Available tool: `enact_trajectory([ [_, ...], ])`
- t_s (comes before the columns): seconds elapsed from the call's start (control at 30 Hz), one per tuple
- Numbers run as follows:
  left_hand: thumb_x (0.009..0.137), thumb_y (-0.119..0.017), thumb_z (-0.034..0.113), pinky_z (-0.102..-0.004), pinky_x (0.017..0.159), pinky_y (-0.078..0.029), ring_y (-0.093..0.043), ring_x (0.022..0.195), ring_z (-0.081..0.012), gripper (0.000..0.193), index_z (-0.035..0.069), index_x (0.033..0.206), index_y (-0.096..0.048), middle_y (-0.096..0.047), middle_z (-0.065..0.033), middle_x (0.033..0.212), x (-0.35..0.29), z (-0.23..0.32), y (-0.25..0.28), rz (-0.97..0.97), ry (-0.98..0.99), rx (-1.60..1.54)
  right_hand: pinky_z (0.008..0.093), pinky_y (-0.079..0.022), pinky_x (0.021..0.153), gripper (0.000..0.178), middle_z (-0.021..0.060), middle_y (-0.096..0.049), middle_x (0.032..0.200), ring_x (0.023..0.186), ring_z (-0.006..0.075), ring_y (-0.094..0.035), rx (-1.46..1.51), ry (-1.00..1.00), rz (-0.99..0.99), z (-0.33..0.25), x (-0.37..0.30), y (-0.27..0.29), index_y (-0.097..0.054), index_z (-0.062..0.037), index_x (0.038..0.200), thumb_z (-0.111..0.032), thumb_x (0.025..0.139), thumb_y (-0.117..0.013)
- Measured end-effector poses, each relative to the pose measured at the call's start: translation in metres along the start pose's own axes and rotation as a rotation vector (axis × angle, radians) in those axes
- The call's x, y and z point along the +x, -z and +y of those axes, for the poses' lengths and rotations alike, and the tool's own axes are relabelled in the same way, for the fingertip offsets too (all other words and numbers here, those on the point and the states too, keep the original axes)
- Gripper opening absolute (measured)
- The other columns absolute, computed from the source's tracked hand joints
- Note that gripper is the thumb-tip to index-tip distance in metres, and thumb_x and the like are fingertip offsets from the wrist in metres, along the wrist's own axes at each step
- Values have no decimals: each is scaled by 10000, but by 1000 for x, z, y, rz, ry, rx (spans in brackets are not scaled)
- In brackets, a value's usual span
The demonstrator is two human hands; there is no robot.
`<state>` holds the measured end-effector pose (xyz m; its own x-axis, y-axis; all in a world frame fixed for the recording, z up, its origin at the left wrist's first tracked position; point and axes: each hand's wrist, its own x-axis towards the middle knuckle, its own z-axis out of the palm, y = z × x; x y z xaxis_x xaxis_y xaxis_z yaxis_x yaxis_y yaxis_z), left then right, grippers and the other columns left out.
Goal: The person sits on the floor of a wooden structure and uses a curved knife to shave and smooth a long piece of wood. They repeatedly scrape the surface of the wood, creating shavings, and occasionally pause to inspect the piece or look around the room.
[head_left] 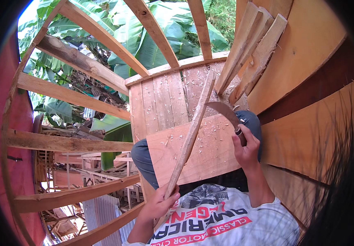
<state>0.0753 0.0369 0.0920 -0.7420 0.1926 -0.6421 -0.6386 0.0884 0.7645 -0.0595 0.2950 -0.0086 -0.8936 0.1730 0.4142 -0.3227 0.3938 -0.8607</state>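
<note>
The left hand, between 6 and 7 o'clock in the view, is closed round the lower part of a long wooden stick, thumb laid along it. The right hand, between 3 and 4 o'clock, is wrapped about the dark handle of a curved knife, whose blade points toward 10 o'clock and reaches the stick's right edge; whether it bites into the wood I cannot tell. The stick slants from the left hand toward 1 o'clock, passing over a flat board laid across the lap and sprinkled with pale shavings. Blue trousers show at the board's 9 and 2 o'clock sides, and a printed white shirt fills 6 o'clock. Beyond the board, toward 12 o'clock, more shavings lie on wooden planks. Rough lengths of wood lean together at 1 o'clock, beside broad orange-brown panels running from 2 to 4 o'clock. Timber slats fan out from 7 round to 12 o'clock; past them are big green leaves at 11 to 12, a reddish sheet at 9 and corrugated metal near 7.
</note>
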Motion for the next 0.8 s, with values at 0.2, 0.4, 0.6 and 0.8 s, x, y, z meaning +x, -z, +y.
enact_trajectory([
  [0.2,944,-567,178,-228,546,-372,-420,627,-52,163,32,965,-500,-447,24,742,7,14,-10,-51,-17,32,323,-443,484,271,76,-557,626,522,223,-592,87,-17,-250,-3,-18,2,-611,-53,1003,-191,801,-728],
  [0.4,941,-565,167,-233,553,-378,-427,631,-53,161,24,978,-501,-456,30,745,12,8,-3,-119,-19,56,310,-451,496,194,89,-578,640,522,221,-604,12,270,-472,-9,-14,12,-592,-31,955,-164,846,-682],
  [0.6,942,-577,202,-224,527,-373,-431,606,-45,186,38,982,-498,-455,29,725,12,7,-7,-147,-27,83,335,-427,454,245,65,-540,595,491,235,-573,22,275,-428,-3,-15,7,-592,-55,889,-257,819,-712],
  [0.8,951,-575,245,-207,482,-335,-402,560,-36,222,45,966,-480,-437,39,700,19,-2,-5,-170,74,-146,340,-421,448,284,63,-518,563,471,240,-558,42,103,-356,3,-20,-4,-595,-68,826,-318,804,-728],
])
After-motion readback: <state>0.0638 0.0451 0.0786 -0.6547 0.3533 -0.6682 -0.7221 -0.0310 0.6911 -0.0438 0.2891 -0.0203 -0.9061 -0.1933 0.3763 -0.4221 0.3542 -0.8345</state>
